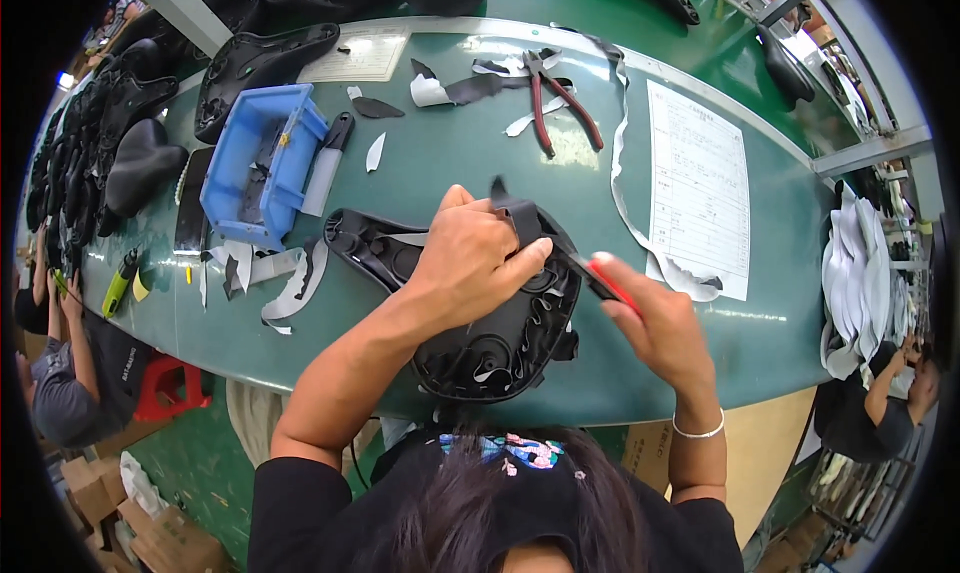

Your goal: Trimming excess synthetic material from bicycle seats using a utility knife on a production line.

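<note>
An upside-down black bicycle saddle (pixel 455 348) lies on the green table in front of me, its narrow nose toward the left. Folded, gathered black cover material runs along its wide end. My left hand (pixel 468 258) is closed on a black strip of cover material (pixel 522 219), pulled up from the saddle's far edge. In my right hand (pixel 660 323) is a red-handled cutter (pixel 614 285). The cutter's dark front end meets the saddle's rim just right of the strip; its blade tip cannot be made out.
Red-handled pliers (pixel 556 105) lie beyond the saddle among black and white offcuts. A blue bin (pixel 262 163) stands at left beside a broad-bladed scraper (pixel 328 163). A printed sheet (pixel 698 188) lies at right. More saddles (pixel 145 168) are piled far left; co-workers sit at both sides.
</note>
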Demonstrator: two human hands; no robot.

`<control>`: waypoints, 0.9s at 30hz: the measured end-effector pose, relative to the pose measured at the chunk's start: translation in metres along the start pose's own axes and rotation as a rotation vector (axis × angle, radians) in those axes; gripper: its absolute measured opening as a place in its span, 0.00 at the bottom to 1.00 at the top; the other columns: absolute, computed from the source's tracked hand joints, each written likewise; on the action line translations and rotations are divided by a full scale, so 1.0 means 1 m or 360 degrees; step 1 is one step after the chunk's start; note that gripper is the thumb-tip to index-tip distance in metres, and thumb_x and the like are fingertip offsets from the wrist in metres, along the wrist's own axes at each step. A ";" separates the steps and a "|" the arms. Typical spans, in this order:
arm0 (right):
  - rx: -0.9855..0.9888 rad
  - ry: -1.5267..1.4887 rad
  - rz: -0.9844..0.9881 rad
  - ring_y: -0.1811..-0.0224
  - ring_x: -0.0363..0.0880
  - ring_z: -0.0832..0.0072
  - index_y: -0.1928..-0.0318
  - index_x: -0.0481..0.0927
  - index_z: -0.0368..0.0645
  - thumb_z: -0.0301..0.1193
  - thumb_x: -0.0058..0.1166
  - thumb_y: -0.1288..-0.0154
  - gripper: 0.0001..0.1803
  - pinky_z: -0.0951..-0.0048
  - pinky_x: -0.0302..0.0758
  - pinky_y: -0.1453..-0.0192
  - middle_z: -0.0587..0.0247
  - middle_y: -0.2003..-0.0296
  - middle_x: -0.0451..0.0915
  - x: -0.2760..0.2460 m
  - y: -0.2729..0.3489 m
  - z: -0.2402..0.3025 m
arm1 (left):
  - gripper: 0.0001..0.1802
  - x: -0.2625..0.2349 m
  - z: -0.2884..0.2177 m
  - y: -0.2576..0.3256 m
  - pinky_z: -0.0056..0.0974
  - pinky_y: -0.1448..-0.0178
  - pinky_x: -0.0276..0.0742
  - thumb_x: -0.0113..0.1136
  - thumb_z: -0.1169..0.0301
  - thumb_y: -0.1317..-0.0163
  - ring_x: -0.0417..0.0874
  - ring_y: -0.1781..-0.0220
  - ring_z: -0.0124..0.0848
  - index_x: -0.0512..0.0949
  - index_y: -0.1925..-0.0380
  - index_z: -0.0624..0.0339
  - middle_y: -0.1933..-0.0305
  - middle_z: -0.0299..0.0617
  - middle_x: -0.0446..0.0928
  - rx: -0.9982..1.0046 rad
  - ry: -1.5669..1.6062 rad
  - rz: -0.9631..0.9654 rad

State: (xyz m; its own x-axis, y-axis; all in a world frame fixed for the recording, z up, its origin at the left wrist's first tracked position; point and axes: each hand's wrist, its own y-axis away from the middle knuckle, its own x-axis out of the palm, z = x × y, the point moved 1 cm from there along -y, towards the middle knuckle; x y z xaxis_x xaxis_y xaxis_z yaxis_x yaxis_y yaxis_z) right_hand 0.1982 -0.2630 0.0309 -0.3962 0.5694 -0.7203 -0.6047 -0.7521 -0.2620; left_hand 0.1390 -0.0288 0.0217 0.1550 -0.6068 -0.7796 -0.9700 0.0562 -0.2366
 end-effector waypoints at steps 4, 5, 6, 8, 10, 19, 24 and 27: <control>-0.0025 0.0559 0.0250 0.83 0.70 0.66 0.35 0.67 0.54 0.30 0.60 0.41 0.32 0.65 0.66 0.80 0.63 0.79 0.70 0.012 -0.001 0.011 | 0.17 -0.001 0.011 -0.003 0.42 0.60 0.62 0.57 0.62 0.41 0.73 0.71 0.40 0.77 0.84 0.61 0.79 0.45 0.73 -0.0199 0.0443 -0.0095; 0.0090 0.0575 0.0207 0.84 0.70 0.65 0.35 0.66 0.53 0.31 0.59 0.41 0.32 0.65 0.66 0.81 0.62 0.79 0.70 0.017 0.014 0.014 | 0.16 -0.004 0.011 -0.006 0.41 0.60 0.63 0.56 0.63 0.40 0.74 0.70 0.40 0.76 0.83 0.60 0.79 0.44 0.73 -0.0331 0.0543 -0.0064; 0.0206 0.0592 0.0163 0.84 0.70 0.64 0.35 0.66 0.52 0.31 0.59 0.40 0.32 0.65 0.66 0.81 0.61 0.79 0.70 0.020 0.028 0.019 | 0.18 -0.012 0.004 -0.003 0.37 0.60 0.64 0.53 0.65 0.37 0.74 0.70 0.36 0.71 0.85 0.58 0.79 0.40 0.71 -0.0622 0.0944 -0.0153; 0.0350 0.0547 0.0240 0.80 0.74 0.56 0.33 0.63 0.50 0.25 0.57 0.42 0.34 0.62 0.69 0.76 0.55 0.74 0.77 0.030 0.043 0.047 | 0.18 -0.018 0.020 -0.006 0.33 0.62 0.65 0.51 0.67 0.34 0.72 0.71 0.31 0.65 0.84 0.55 0.79 0.35 0.68 -0.0522 0.2487 -0.0914; 0.0638 0.0448 0.0078 0.76 0.77 0.53 0.34 0.63 0.48 0.27 0.56 0.39 0.32 0.58 0.70 0.73 0.51 0.68 0.80 0.035 0.053 0.064 | 0.15 -0.020 0.018 0.003 0.32 0.62 0.65 0.50 0.67 0.34 0.72 0.72 0.29 0.64 0.81 0.54 0.77 0.33 0.65 -0.0249 0.3011 -0.0775; 0.0483 0.0708 0.0217 0.81 0.73 0.53 0.36 0.65 0.48 0.31 0.51 0.35 0.27 0.59 0.63 0.78 0.51 0.78 0.77 0.029 -0.023 0.041 | 0.07 -0.017 0.032 -0.027 0.38 0.68 0.66 0.65 0.75 0.53 0.69 0.73 0.39 0.76 0.74 0.61 0.76 0.41 0.74 0.0151 -0.0238 -0.0702; 0.0487 0.0734 0.0308 0.84 0.73 0.55 0.36 0.65 0.49 0.34 0.50 0.35 0.26 0.56 0.64 0.81 0.55 0.83 0.74 0.020 0.013 0.061 | 0.14 -0.021 0.031 -0.021 0.33 0.71 0.60 0.68 0.74 0.48 0.66 0.77 0.27 0.74 0.86 0.66 0.84 0.36 0.68 -0.0323 0.0422 -0.1127; 0.0456 0.0806 0.0368 0.83 0.74 0.56 0.36 0.66 0.49 0.34 0.50 0.35 0.26 0.58 0.65 0.80 0.56 0.82 0.76 0.012 0.004 0.058 | 0.17 -0.018 0.039 -0.019 0.30 0.65 0.63 0.67 0.66 0.44 0.71 0.69 0.25 0.77 0.84 0.65 0.79 0.36 0.72 -0.0311 0.0606 -0.1035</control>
State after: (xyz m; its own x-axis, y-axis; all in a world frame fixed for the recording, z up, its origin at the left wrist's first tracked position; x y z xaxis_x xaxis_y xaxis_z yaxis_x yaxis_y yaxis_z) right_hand 0.1506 -0.2396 0.0584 -0.2051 0.1218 -0.9711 -0.7315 -0.6783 0.0694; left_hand 0.1622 0.0122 0.0175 0.6635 -0.7023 -0.2579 -0.7269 -0.5237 -0.4441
